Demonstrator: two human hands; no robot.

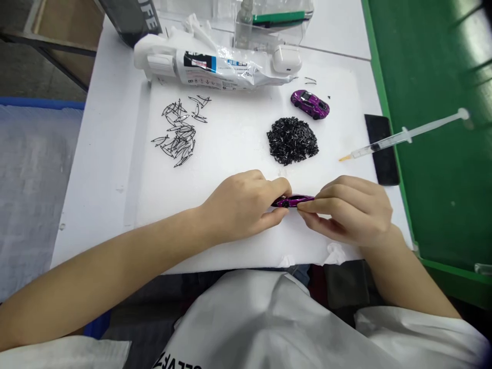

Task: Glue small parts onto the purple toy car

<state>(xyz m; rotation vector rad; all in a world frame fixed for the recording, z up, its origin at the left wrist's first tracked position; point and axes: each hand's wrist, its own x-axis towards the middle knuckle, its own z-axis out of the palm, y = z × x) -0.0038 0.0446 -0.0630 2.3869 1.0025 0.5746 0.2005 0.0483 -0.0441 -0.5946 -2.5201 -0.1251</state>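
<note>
A small purple toy car (294, 201) is held between both hands near the front of the white board. My left hand (249, 207) pinches its left end between thumb and fingers. On the other end, my right hand (348, 209) has its fingertips closed, hiding that end. Beyond the hands lies a heap of small black pieces (292, 141). A second purple toy car (309, 104) rests behind the heap. Thin black outline-shaped parts (179, 134) are scattered on the board's left side.
A syringe (400, 137) with an orange tip lies across a black phone (382, 148) at the right. At the back are a white tube (219, 69), a white case (286, 58), a clear box with a green item (279, 18) and a dark bottle (134, 20).
</note>
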